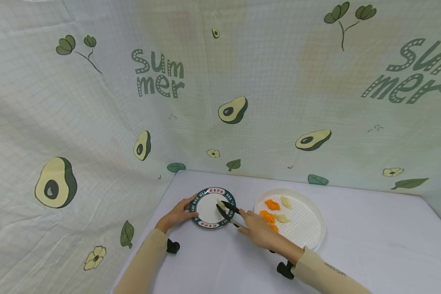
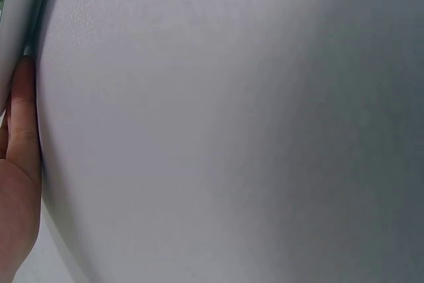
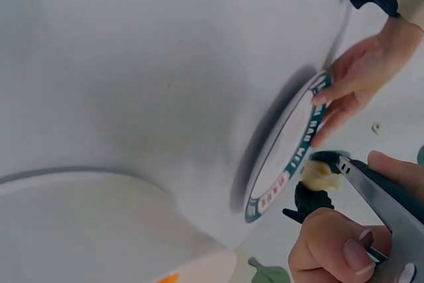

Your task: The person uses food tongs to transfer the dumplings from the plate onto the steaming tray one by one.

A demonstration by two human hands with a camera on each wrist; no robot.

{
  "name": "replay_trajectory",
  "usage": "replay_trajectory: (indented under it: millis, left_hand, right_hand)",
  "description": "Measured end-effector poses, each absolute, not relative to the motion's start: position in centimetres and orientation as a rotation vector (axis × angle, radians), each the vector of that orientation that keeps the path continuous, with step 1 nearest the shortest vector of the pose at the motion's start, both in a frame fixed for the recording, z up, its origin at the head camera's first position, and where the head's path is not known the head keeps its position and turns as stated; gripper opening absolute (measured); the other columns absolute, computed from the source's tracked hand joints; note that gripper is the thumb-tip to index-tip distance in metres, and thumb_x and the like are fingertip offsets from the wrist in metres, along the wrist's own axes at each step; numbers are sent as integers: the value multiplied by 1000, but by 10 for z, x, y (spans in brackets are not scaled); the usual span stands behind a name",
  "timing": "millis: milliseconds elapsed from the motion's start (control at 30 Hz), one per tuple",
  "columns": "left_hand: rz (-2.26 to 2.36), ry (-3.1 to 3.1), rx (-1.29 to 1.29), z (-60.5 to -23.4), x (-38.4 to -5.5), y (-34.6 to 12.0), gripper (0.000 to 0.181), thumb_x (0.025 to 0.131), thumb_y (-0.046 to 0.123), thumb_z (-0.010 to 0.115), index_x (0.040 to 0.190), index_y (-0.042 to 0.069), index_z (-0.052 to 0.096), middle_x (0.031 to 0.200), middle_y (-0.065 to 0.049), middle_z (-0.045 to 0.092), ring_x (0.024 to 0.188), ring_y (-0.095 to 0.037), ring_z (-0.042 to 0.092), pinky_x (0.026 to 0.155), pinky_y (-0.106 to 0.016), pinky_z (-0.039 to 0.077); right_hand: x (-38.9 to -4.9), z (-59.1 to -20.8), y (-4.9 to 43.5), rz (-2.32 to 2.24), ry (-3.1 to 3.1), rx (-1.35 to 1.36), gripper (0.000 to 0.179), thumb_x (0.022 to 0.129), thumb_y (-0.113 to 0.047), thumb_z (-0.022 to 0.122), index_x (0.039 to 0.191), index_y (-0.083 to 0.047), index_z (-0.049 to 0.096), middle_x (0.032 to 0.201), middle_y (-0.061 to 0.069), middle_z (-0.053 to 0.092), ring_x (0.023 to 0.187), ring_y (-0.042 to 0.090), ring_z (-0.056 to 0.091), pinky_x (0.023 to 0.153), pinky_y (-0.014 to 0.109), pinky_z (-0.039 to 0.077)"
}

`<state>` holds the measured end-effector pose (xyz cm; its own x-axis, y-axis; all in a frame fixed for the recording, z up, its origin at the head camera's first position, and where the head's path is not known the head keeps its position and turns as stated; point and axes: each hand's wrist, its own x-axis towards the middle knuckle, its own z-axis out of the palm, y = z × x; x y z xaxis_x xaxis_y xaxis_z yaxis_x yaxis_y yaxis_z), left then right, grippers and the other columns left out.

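Observation:
My left hand [image 1: 178, 213] holds the left rim of a round plate [image 1: 206, 207] with a green, lettered border, thumb over the rim. In my right hand [image 1: 257, 229] is a pair of tongs [image 1: 225, 215] with black tips and metal arms. Between the tips sits a pale cream food piece [image 3: 321, 175], over the right part of the plate in the head view. The left wrist view shows only the edge of the left hand [image 2: 23, 130] at the plate's side, and mostly table.
Right of the plate stands a round white tray [image 1: 303, 222] with a perforated base. Several orange pieces [image 1: 267, 216] and pale pieces [image 1: 282, 218] lie on its left side. A printed cloth [image 1: 264, 81] hangs behind and left of the white table [image 1: 371, 232].

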<state>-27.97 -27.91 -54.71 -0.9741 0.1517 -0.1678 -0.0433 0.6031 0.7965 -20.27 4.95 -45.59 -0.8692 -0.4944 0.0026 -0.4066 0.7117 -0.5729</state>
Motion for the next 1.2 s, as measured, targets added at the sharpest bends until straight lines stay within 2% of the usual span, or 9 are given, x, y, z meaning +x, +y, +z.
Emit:
replay_trajectory:
  millis: [133,300,433,533,667,900,1067,1200]
  left_hand:
    - [1302,2611,87,-547,-280,-280,81,88,21,78,157,19,34,150,-19,39,131,-38,42,110,-57,32]
    - [1293,2612,100,-548,-280,-280,82,88,22,78,157,19,34,150,-19,40,132,-38,41,111,-57,32]
    - [1290,2610,114,-549,-281,-281,82,88,22,78,157,18,33,152,-20,37,135,-40,39,111,-57,31]
    - [1279,2612,107,-549,-282,-281,83,89,22,77,158,18,32,152,-21,36,135,-40,39,111,-57,31]
    - [1267,2619,83,-548,-281,-280,82,89,21,77,158,20,32,153,-19,37,133,-38,40,112,-56,31]
    - [1270,2635,90,-548,-280,-280,82,88,22,78,157,18,33,151,-20,38,133,-39,41,111,-58,31]
    - [1274,2629,84,-548,-280,-279,83,88,23,79,157,18,34,150,-20,39,129,-37,43,110,-58,33]
    - [1292,2617,88,-548,-280,-279,83,88,22,78,157,17,33,152,-21,37,133,-39,41,111,-58,31]
  right_hand:
    - [-198,-453,64,-905,2733,-676,58,96,-20,68,143,7,47,126,25,58,100,28,59,81,45,55]
    - [-192,-446,85,-948,2725,-652,59,96,-19,68,144,7,46,133,26,56,113,35,60,91,51,52]
    - [-189,-443,102,-955,2735,-658,59,97,-18,67,144,9,45,137,29,53,127,42,51,102,57,43]
    - [-188,-442,114,-952,2739,-664,59,97,-20,66,143,11,45,138,33,49,130,48,45,104,61,38]
    - [-186,-440,131,-965,2726,-650,62,98,-23,65,145,10,42,139,37,46,132,53,40,103,65,35]
    - [-183,-439,155,-981,2736,-613,67,99,-30,63,145,12,40,136,38,47,127,55,44,100,64,40]
    - [-181,-439,169,-970,2737,-575,69,99,-34,62,146,12,39,137,40,45,127,57,41,100,67,38]
    - [-181,-439,177,-950,2738,-548,73,99,-39,61,147,12,38,138,42,42,128,60,38,99,69,37]
